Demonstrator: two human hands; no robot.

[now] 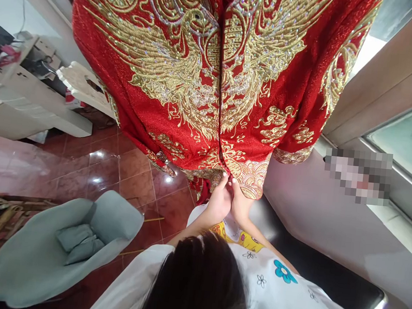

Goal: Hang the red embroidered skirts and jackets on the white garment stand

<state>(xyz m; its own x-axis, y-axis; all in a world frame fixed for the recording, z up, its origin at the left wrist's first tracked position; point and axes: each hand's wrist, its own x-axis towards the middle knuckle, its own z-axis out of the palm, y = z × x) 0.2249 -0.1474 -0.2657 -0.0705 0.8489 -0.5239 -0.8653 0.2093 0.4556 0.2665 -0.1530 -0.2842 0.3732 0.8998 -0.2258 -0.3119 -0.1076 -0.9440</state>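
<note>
A red jacket (192, 148) with gold phoenix embroidery and beading fills the upper middle, upright in front of me; its top is cut off. Down its centre runs the front opening (219, 102). Low on that opening, close to the hem, my left hand (219, 202) pinches the left edge between thumb and fingers. Beside it, almost touching, my right hand (240, 201) is closed on the right edge. Whatever small fastening lies between the fingertips is hidden. The right part of the hem (254, 181) hangs with gold wave stitching just past my right hand.
A pale grey-green shell-shaped chair (36, 254) with a cushion (79, 242) stands at lower left on the red tiled floor (135, 167). A black padded bench (325, 277) runs along the wall at right, below a window ledge (399, 224). White furniture (26, 84) is at left.
</note>
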